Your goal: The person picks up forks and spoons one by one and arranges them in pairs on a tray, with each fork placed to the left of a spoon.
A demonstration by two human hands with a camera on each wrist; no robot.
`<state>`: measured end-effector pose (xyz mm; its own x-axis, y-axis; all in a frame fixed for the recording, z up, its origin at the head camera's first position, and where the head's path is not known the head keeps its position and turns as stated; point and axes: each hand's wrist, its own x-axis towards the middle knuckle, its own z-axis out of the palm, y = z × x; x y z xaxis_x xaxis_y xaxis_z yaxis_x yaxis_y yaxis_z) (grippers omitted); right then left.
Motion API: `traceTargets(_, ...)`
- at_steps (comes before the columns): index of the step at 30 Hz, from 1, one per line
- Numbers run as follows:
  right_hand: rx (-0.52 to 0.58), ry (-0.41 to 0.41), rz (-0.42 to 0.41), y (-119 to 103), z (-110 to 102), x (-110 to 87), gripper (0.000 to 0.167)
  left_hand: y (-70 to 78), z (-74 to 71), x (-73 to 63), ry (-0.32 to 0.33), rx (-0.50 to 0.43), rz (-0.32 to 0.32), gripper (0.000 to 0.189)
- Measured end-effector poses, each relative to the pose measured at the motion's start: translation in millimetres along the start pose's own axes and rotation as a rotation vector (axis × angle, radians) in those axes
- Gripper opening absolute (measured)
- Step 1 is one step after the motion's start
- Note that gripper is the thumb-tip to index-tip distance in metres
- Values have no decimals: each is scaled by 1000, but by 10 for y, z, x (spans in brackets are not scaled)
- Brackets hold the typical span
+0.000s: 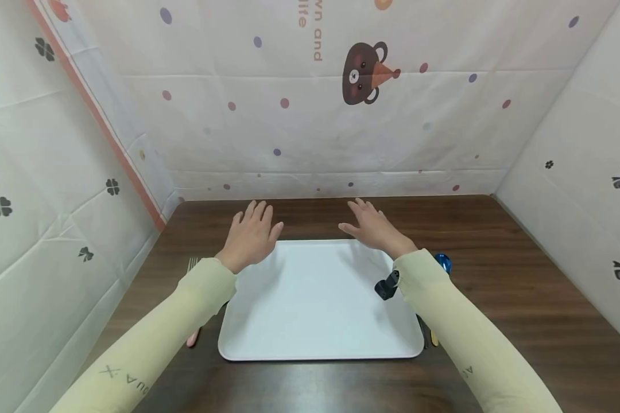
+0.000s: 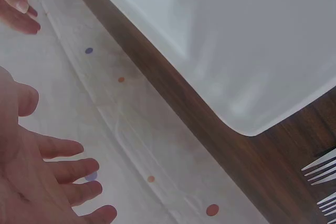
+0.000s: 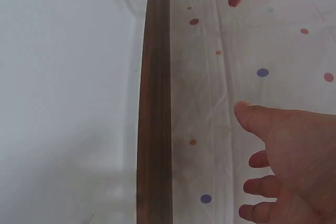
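My left hand [image 1: 250, 236] hovers over the far left corner of a white rectangular tray [image 1: 325, 310], its fingers spread and pointing forward. Above the far right part of the tray is my right hand [image 1: 376, 228], palm down with the thumb held apart. Neither hand holds anything. In the left wrist view, the palm and loosely extended fingers of the left hand [image 2: 47, 177] show. The right wrist view shows the right hand [image 3: 294, 161] with relaxed fingers, away from the tray's edge [image 3: 137, 103].
Left of the tray lie forks [image 1: 192, 264], partly under the sleeve, with a pink handle [image 1: 193, 337] showing. To the right, a blue spoon [image 1: 443, 263] and a yellow handle [image 1: 434, 338] show beside the right sleeve. Patterned cloth [image 1: 310, 132] surrounds the brown table [image 1: 496, 246].
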<state>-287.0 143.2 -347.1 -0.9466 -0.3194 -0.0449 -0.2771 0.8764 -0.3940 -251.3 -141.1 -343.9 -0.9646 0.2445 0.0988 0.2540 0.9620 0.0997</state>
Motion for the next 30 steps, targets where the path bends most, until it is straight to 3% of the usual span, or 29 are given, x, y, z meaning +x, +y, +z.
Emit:
traceTargets(12,36,20,68,117,59,-53,73,-94,28,-116,45,-20,3,60)
traceTargets(21,35,69,128,331,128,-134,70,-279,81,-248,48,-29,-19,53)
traceTargets(30,-60,73,181,518,120,-229,40,-436,122,-320,77,-53,-1,45)
